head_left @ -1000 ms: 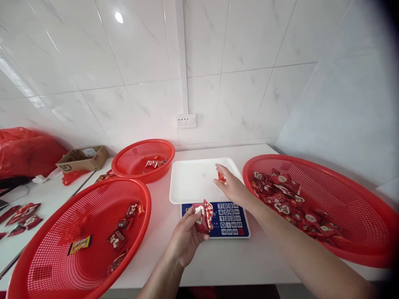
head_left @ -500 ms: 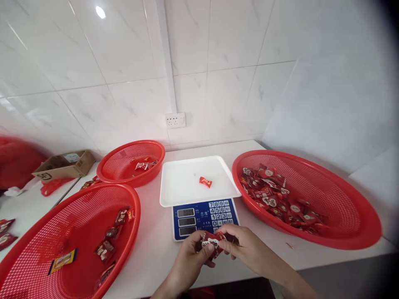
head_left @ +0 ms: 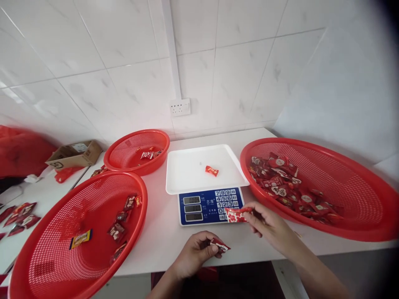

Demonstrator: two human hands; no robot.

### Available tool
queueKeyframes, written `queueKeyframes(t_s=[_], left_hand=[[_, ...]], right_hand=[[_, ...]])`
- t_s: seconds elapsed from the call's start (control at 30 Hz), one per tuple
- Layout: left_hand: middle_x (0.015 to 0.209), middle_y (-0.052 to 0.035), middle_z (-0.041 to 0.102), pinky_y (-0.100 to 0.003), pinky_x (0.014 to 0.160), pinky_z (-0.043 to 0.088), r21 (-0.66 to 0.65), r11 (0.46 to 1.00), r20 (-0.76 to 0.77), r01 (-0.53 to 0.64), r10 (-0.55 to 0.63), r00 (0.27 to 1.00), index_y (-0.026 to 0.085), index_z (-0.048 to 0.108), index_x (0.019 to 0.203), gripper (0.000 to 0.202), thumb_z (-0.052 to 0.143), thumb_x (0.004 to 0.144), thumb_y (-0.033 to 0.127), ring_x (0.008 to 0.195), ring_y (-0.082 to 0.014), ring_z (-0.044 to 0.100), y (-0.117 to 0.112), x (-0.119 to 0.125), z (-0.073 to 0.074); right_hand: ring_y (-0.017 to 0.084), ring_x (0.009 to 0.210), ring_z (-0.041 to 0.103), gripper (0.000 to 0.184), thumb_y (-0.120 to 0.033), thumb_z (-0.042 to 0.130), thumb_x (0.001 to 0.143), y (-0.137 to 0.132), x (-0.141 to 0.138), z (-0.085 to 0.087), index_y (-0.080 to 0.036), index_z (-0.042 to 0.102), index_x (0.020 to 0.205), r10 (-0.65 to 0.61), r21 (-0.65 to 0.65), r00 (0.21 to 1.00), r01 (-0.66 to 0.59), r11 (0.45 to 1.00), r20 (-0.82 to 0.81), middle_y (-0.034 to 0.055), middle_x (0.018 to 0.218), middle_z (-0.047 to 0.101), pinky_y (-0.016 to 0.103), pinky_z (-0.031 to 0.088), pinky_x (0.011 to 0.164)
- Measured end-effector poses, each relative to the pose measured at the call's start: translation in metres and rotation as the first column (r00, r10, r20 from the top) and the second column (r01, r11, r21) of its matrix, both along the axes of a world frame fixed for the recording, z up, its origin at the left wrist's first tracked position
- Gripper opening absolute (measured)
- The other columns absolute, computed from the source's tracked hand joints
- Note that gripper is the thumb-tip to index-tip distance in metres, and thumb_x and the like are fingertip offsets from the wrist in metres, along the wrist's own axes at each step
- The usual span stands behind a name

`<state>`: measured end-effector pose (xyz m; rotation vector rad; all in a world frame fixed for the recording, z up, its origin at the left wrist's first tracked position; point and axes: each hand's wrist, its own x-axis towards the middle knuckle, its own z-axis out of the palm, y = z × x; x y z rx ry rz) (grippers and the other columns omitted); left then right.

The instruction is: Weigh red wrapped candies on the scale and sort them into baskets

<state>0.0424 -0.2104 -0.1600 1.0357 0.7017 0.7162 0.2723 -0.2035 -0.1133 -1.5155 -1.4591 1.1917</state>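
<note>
My left hand (head_left: 199, 252) is closed on a dark red candy packet (head_left: 222, 246) with white lettering, just over the table's front edge. Between the thumb and fingers of my right hand (head_left: 264, 222) is a red-and-white patterned packet (head_left: 236, 215), held above the keypad of the scale (head_left: 212, 207). A small red wrapped candy (head_left: 212, 170) lies on the scale's white tray (head_left: 183, 166). To the right, a red mesh basket (head_left: 358, 189) holds a heap of red packets (head_left: 289, 189).
At the left stands a large red basket (head_left: 77, 265) with several packets and a yellow-and-blue one (head_left: 80, 239). Behind it are a smaller red basket (head_left: 124, 151) and a cardboard box (head_left: 76, 154). More packets (head_left: 23, 220) lie far left. A socket (head_left: 180, 107) is on the wall.
My hands have moved apart. The right one has gone up and right with the patterned packet, while the left still holds the dark red one. The view has shifted slightly.
</note>
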Motion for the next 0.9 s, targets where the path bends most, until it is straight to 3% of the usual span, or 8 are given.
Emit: queueKeyframes(t_s=[0.23, 0.5, 0.6, 0.73, 0.9], left_hand=[[0.088, -0.0084, 0.067, -0.027, 0.076, 0.045, 0.004, 0.999, 0.012, 0.049, -0.049, 0.999, 0.013, 0.067, 0.090, 0.029, 0.069, 0.076, 0.038, 0.075, -0.0135, 0.059, 0.003, 0.003, 0.001], [0.092, -0.0086, 0.066, -0.029, 0.079, 0.045, -0.014, 0.998, 0.039, 0.064, -0.064, 0.997, 0.014, 0.065, 0.095, 0.028, 0.070, 0.076, 0.034, 0.080, -0.0149, 0.059, 0.005, 0.002, -0.008], [0.091, -0.0085, 0.066, -0.029, 0.078, 0.045, -0.016, 0.998, 0.051, 0.054, -0.053, 0.997, 0.013, 0.065, 0.094, 0.029, 0.070, 0.076, 0.034, 0.080, -0.0146, 0.059, 0.005, 0.003, -0.008], [0.090, -0.0072, 0.065, -0.029, 0.078, 0.044, -0.041, 0.999, 0.059, 0.036, -0.034, 0.998, 0.014, 0.064, 0.093, 0.030, 0.073, 0.072, 0.033, 0.080, -0.0143, 0.058, 0.003, 0.004, -0.008], [0.089, -0.0051, 0.062, -0.028, 0.075, 0.044, -0.056, 0.998, 0.079, 0.020, -0.015, 0.997, 0.014, 0.058, 0.094, 0.031, 0.073, 0.073, 0.032, 0.077, -0.0121, 0.056, 0.002, 0.004, -0.010]], right_hand=[[0.013, 0.049, 0.051, 0.044, -0.060, 0.055, 0.076, 0.007, -0.004, 0.001, -0.021, 0.050, 0.095, -0.138, -0.030, 0.964, 0.135, 0.990, -0.226, -0.0035, 0.055, 0.052, 0.025, 0.039, 0.045], [0.012, 0.053, 0.054, 0.040, -0.055, 0.057, 0.078, 0.027, -0.025, 0.017, -0.019, 0.055, 0.095, -0.057, -0.039, 0.974, 0.050, 0.998, -0.218, -0.0027, 0.058, 0.053, 0.022, 0.037, 0.045], [0.014, 0.062, 0.058, 0.046, -0.053, 0.055, 0.080, 0.043, -0.037, 0.031, -0.019, 0.053, 0.110, -0.017, 0.043, 0.967, 0.029, 0.999, -0.254, 0.0029, 0.074, 0.061, 0.024, 0.042, 0.048], [0.018, 0.080, 0.062, 0.063, -0.052, 0.048, 0.084, 0.050, -0.047, 0.041, -0.024, 0.031, 0.138, 0.092, 0.085, 0.971, -0.074, 0.994, -0.221, 0.0113, 0.111, 0.060, 0.028, 0.050, 0.057], [0.018, 0.084, 0.060, 0.048, -0.052, 0.047, 0.085, 0.027, -0.043, 0.028, -0.020, 0.052, 0.121, 0.338, -0.054, 0.941, -0.337, 0.940, 0.022, 0.0075, 0.098, 0.062, 0.030, 0.050, 0.069]])
